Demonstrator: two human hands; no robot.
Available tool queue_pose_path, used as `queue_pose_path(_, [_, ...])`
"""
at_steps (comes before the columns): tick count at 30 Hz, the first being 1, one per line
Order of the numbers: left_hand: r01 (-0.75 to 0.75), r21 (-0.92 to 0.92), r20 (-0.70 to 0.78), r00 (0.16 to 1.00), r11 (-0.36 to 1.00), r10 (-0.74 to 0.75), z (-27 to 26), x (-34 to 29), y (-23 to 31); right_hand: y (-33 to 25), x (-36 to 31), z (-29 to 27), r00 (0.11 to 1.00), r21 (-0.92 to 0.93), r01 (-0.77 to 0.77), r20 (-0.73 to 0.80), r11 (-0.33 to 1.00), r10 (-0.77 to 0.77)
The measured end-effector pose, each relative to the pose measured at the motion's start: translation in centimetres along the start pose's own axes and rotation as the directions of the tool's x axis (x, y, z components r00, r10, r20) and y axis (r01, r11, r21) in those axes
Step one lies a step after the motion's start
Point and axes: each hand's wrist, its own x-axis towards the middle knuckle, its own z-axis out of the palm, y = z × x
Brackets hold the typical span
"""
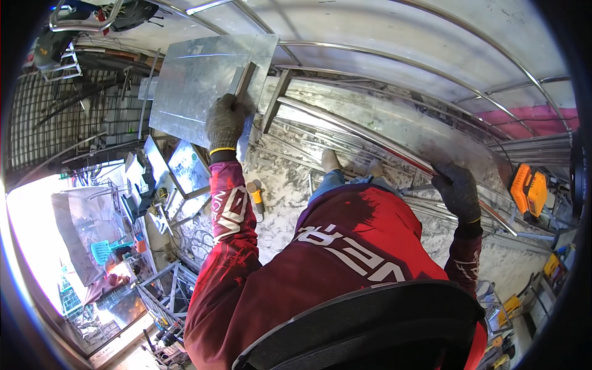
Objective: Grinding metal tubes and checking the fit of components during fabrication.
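Our right hand [457, 190] curls round a long metal tube [364, 137] stretching forward and left of it; we'd judge it stiff, slick, steadiest held mid-length. Our left hand [226, 125] pinches a short metal bar [248, 77], above a metal sheet [194, 74]. Our left arm reaches forward, the right out sideways.
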Motion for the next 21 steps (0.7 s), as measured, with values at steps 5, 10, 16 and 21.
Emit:
queue_pose_path(5, [-0.018,0.019,0.002,1.0,1.0,0.018,0.0,-0.2,0.4,0.1,-0.1,0.1,1.0,-0.001,-0.014,0.0,1.0,0.014])
queue_pose_path(10, [-0.049,-0.067,-0.028,0.998,0.997,0.048,0.5,-0.2,0.0,0.2,0.0,0.1,1.0,-0.035,0.017,-0.008,0.999,-0.017])
queue_pose_path(16, [-0.073,-0.08,-0.138,0.989,0.994,0.061,0.2,-0.8,1.8,0.4,0.1,0.3,0.999,-0.036,0.04,-0.022,0.999,-0.041])
queue_pose_path(21, [-0.237,-0.24,-0.192,0.962,0.941,0.193,-0.8,0.2,3.1,0.6,0.1,0.4,0.999,-0.008,0.037,-0.033,0.999,-0.038])
